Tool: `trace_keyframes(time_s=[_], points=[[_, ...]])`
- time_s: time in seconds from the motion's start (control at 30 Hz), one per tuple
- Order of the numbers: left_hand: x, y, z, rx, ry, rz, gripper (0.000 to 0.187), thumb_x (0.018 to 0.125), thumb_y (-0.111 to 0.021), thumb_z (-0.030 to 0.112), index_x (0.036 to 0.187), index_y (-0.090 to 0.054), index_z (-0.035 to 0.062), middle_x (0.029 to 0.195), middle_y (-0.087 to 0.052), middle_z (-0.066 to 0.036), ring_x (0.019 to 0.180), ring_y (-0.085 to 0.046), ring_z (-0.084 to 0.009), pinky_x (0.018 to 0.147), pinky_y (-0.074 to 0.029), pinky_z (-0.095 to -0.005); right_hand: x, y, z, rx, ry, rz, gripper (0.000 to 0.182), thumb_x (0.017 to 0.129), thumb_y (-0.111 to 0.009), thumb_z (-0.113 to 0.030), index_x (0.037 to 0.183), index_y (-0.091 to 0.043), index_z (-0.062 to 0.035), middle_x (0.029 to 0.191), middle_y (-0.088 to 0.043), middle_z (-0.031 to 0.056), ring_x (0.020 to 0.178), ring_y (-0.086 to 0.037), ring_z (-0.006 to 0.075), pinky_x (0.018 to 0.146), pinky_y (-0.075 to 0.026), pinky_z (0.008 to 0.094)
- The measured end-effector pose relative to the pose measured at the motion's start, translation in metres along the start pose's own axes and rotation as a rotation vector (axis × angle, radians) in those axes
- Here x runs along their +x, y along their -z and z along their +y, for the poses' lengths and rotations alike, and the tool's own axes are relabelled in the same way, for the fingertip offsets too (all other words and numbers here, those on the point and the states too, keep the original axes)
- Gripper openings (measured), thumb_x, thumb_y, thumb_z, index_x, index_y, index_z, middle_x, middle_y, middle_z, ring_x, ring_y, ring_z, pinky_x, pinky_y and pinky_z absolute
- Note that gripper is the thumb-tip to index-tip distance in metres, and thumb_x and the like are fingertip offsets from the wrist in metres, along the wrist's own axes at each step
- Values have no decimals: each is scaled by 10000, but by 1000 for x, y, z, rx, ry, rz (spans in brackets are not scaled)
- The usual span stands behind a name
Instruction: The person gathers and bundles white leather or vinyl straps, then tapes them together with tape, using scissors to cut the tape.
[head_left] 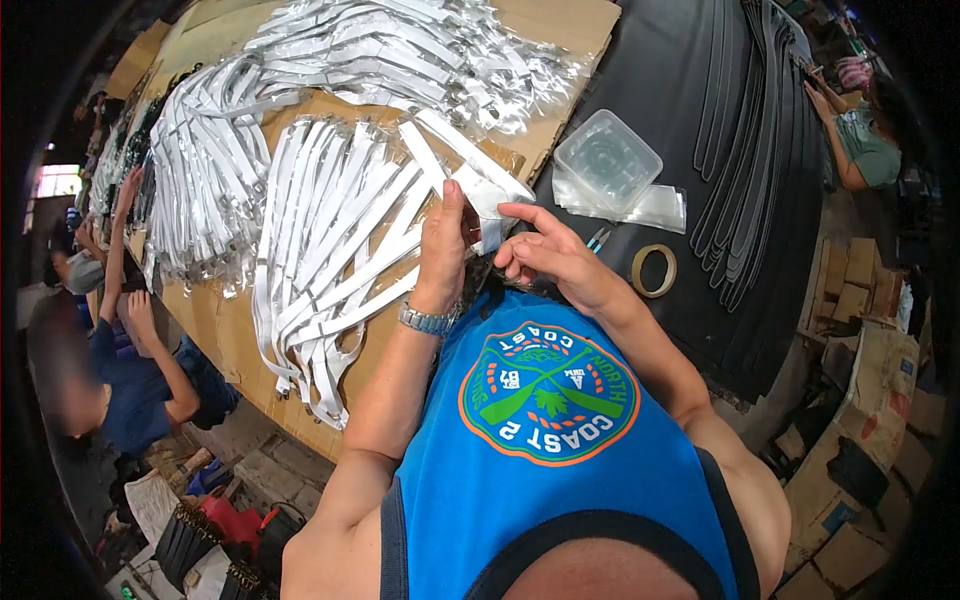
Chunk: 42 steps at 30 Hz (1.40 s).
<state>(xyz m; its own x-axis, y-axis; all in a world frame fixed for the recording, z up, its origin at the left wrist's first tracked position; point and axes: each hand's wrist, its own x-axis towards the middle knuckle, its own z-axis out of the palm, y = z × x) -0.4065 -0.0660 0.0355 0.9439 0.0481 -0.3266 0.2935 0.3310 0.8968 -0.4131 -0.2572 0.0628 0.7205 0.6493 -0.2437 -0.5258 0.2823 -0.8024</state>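
My left hand (443, 248), a metal watch on its wrist, is closed around a folded white strap (485, 192) in a clear plastic sleeve, thumb up along its near side. The strap's looped end reaches away over the cardboard. Opposite it, my right hand (558, 262) has its index finger stretched out to the sleeve's edge, with the thumb apart and the other fingers loosely curled. Left of my hands, unwrapped white straps (330, 215) lie fanned out with small metal fittings at their ends. Beyond them are piles of white straps in clear sleeves (365, 45).
A clear plastic box (608, 160) stands on flat clear sleeves (660, 208) on black sheeting (690, 290). Nearby are a tape roll (654, 271) and blue-handled cutters (598, 240). Long black strips (745, 180) hang at right. Other people work at both sides.
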Motion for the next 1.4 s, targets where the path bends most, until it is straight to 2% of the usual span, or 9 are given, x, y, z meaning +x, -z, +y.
trace_keyframes(time_s=[0.1,0.4,0.6,0.7,1.0,1.1,1.2,1.3,1.4], points=[[2,-6,-4,89,-19,71,548,974,-441,577,659,-502,133,627,-445,41,581,-375,-67,545,-302,-237,3,3,4,11,-25,-3,636,913,-617,-292,1428,-332,-50,1007,-627,62,867,-558,96,754,-433,237],[-4,-10,3,82,-33,67,532,968,-475,560,654,-505,132,636,-463,49,583,-371,-57,539,-292,-233,-4,0,3,64,-49,-25,682,918,-624,-290,1450,-281,-39,1021,-628,74,869,-583,95,740,-456,228],[-5,-16,2,150,-71,53,322,928,-658,338,719,-572,108,663,-494,69,613,-389,-20,553,-314,-204,-4,2,7,111,-59,-50,707,924,-623,-304,1462,-243,-45,1044,-615,96,888,-607,110,722,-482,226],[0,-6,-11,146,-75,11,193,898,-696,234,788,-602,106,714,-559,58,616,-443,-23,575,-361,-186,-3,3,9,109,-67,-55,718,924,-624,-315,1463,-234,-45,1047,-614,98,888,-608,110,714,-485,222],[-3,-7,-2,-36,40,-33,241,952,-576,371,885,-539,143,768,-523,49,669,-488,-58,612,-413,-234,-3,7,13,112,-55,-39,702,926,-618,-324,1455,-252,-42,1040,-617,83,880,-606,95,713,-483,215],[-1,-10,4,-54,110,11,216,955,-553,352,891,-567,146,787,-544,56,691,-485,-40,645,-394,-221,-3,6,12,113,-66,-28,686,927,-617,-319,1448,-266,-45,1036,-617,77,870,-606,91,708,-485,213],[-1,-12,11,-73,118,-128,246,928,-578,246,1122,-531,101,899,-627,4,777,-568,-80,720,-450,-254,-3,7,16,127,-73,-15,649,932,-612,-296,1438,-285,-53,1034,-617,73,860,-607,88,702,-488,211],[-4,-8,4,-16,75,-255,477,897,-588,108,1330,-392,76,1056,-624,-59,839,-592,-113,735,-473,-262,-4,10,18,134,-74,9,611,934,-606,-275,1424,-309,-65,1028,-617,66,855,-603,83,693,-484,208],[-5,-8,2,22,105,-307,693,859,-595,-8,1453,-248,79,1085,-631,-93,823,-601,-106,690,-470,-230,-6,10,18,136,-82,25,594,927,-607,-272,1414,-328,-75,1020,-616,55,853,-592,77,684,-473,206]])
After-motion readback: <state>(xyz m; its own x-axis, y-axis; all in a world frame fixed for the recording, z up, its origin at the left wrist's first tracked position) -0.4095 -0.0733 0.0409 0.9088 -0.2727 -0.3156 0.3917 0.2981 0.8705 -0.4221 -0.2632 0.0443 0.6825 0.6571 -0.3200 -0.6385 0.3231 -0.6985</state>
